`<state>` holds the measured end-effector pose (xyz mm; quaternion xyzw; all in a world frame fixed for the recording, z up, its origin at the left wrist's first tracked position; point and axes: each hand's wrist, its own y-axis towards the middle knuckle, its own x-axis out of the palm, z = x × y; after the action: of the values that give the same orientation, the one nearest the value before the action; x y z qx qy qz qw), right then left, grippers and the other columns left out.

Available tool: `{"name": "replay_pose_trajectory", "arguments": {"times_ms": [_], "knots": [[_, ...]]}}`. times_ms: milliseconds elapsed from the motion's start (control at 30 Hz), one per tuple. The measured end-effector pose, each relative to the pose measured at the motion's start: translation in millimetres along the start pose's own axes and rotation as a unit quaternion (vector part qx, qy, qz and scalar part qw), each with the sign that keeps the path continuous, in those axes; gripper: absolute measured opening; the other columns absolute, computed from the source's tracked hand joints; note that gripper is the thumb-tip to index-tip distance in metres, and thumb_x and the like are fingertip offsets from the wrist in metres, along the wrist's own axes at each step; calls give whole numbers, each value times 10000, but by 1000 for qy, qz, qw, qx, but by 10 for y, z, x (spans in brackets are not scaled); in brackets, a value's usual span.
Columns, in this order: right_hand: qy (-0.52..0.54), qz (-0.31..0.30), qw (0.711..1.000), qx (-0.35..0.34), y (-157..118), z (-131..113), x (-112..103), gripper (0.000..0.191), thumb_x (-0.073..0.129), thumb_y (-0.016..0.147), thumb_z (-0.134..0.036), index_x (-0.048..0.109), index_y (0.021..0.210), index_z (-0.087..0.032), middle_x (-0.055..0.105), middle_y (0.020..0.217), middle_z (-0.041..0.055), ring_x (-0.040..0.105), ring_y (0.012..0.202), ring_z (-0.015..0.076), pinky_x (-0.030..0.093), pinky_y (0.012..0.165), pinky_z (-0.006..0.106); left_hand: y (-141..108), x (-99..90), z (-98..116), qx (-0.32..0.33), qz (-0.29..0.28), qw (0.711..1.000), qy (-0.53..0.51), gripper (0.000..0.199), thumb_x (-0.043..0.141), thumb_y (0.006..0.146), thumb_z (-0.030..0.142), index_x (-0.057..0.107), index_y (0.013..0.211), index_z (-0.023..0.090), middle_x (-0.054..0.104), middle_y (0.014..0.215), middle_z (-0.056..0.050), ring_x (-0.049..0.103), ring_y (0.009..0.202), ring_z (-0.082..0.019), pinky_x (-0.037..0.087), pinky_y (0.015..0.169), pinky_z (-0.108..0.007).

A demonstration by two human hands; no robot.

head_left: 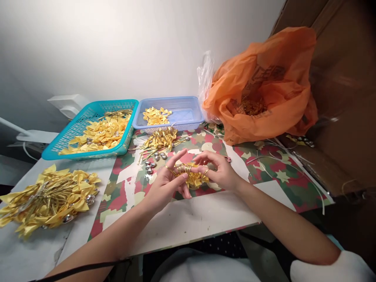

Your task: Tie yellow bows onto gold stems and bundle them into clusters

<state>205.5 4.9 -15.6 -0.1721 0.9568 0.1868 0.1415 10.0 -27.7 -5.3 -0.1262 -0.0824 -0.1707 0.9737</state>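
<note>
Near the middle of the patterned mat, my left hand (169, 181) has its index finger raised and its thumb by a coil of gold wire (184, 169). My right hand (217, 168) meets it from the right, fingers bent, with its fingertips at the wire between the hands. Gold loops also show around fingers of both hands. Beneath the hands lie yellow ribbon bows (195, 180), partly covered. Just left of my left hand are several silver bells (150, 167). Behind them sits a pile of gold-stemmed bows (161, 140).
A teal basket (88, 156) of yellow bows stands back left, beside a blue basket (188, 126) with more bows. A large bow bundle (49, 196) lies at left. An orange bag (264, 86) stands back right, near a cardboard box (343, 102). White strips (315, 184) lie at right.
</note>
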Motion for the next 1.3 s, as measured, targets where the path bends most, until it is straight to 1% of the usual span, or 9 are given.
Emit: {"name": "replay_pose_trajectory", "arguments": {"times_ms": [133, 233, 433, 533, 633, 733, 867, 1000, 1300], "knots": [[53, -59, 996, 28, -19, 16, 13, 198, 624, 830, -257, 662, 1009, -184, 699, 966, 58, 666, 853, 157, 528, 651, 256, -23, -1, 22, -6, -11, 1000, 7, 894, 710, 827, 378, 198, 1556, 303, 704, 644, 20, 679, 475, -161, 516, 488, -226], [33, -46, 998, 34, -36, 36, 23, 180, 615, 763, -150, 673, 931, -182, 697, 869, 28, 653, 769, 139, 489, 581, 223, -33, -4, 26, -7, -23, 999, 26, 815, 689, 852, 379, 259, 1539, 297, 681, 576, 25, 675, 463, -168, 523, 508, -237], [19, 64, 998, -8, -28, 100, 20, 54, 642, 763, -162, 594, 754, -186, 602, 729, -17, 587, 702, 121, 488, 674, 267, -37, -39, 29, 9, -27, 999, 44, 713, 668, 872, 357, 333, 1501, 323, 759, 1050, -88, 695, 516, -141, 546, 560, -251], [19, 75, 996, -36, -17, 106, 5, 65, 644, 812, -209, 591, 777, -192, 591, 757, -15, 582, 725, 122, 488, 697, 277, -52, -47, 31, 7, -41, 998, 54, 693, 631, 902, 352, 309, 1516, 320, 768, 899, -58, 709, 547, -157, 544, 573, -245], [8, 17, 998, -53, -12, 87, -3, 55, 615, 850, -216, 634, 899, -201, 636, 859, 13, 600, 781, 131, 500, 730, 294, -74, -28, 38, -3, -54, 997, 62, 713, 610, 918, 344, 262, 1539, 301, 717, 677, -2, 723, 586, -176, 543, 593, -241], [-1, -32, 995, -90, -11, 67, 2, 81, 650, 830, -212, 651, 911, -204, 671, 898, 28, 616, 846, 151, 507, 776, 317, -88, -2, 43, -1, -59, 997, 59, 697, 615, 913, 348, 287, 1526, 311, 721, 762, -10, 723, 594, -168, 548, 591, -242], [-17, -21, 990, -141, -12, 61, 24, 65, 668, 791, -157, 623, 797, -204, 674, 807, 10, 614, 821, 161, 502, 797, 338, -82, 4, 24, 8, -67, 996, 59, 679, 612, 917, 328, 296, 1517, 314, 713, 843, -17, 724, 610, -151, 552, 584, -227], [1, -12, 992, -123, -17, 96, 35, 118, 663, 768, -122, 579, 740, -200, 628, 754, 4, 604, 761, 157, 500, 723, 315, -70, -19, -11, 14, -84, 995, 53, 692, 595, 931, 329, 255, 1532, 288, 697, 765, 1, 726, 618, -150, 562, 595, -223], [-20, -14, 994, -108, -37, 132, 22, 133, 657, 760, -114, 599, 835, -207, 652, 832, 12, 611, 798, 164, 490, 751, 324, -60, -42, -13, 21, -98, 994, 36, 644, 598, 937, 297, 294, 1504, 332, 702, 875, 4, 722, 611, -119, 559, 590, -192]]}}
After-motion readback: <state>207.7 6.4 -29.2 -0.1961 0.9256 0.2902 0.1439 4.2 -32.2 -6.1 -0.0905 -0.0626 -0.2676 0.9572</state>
